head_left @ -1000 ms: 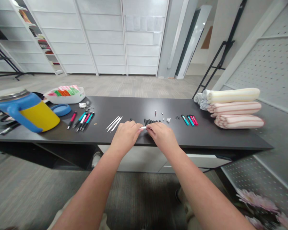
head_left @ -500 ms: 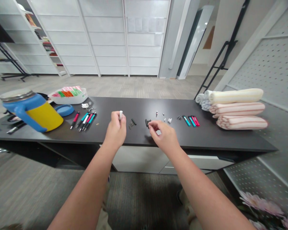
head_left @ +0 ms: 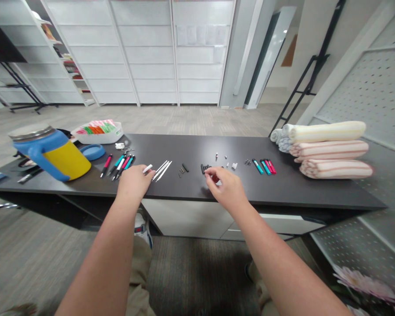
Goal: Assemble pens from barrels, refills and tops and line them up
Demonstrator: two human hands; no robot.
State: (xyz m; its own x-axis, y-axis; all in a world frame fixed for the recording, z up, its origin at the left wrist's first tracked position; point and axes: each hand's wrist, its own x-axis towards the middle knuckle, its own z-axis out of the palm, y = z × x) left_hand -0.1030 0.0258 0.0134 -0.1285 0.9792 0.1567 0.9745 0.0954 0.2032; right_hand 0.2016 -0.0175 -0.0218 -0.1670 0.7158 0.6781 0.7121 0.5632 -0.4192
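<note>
My left hand (head_left: 134, 182) is closed around a short white pen barrel (head_left: 148, 168), held low over the black table (head_left: 299, 188) just left of several white refill sticks (head_left: 163, 170). My right hand (head_left: 225, 188) hovers near the table's front edge with thumb and fingers pinched on a small part I cannot make out, beside a row of black pen grips (head_left: 205, 167). A few black clips (head_left: 183, 168) lie between my two hands.
Assembled pens (head_left: 118, 165) lie left of centre; more coloured barrels (head_left: 265, 166) lie to the right. A yellow and blue jug (head_left: 52, 154), a blue lid (head_left: 92, 152) and a white tray (head_left: 98, 131) stand at left. Rolled towels (head_left: 329, 149) are stacked at right.
My left hand carried the white barrel up, then left and down toward the refill sticks. My right hand lifted off the black grips and stayed near them, pinched.
</note>
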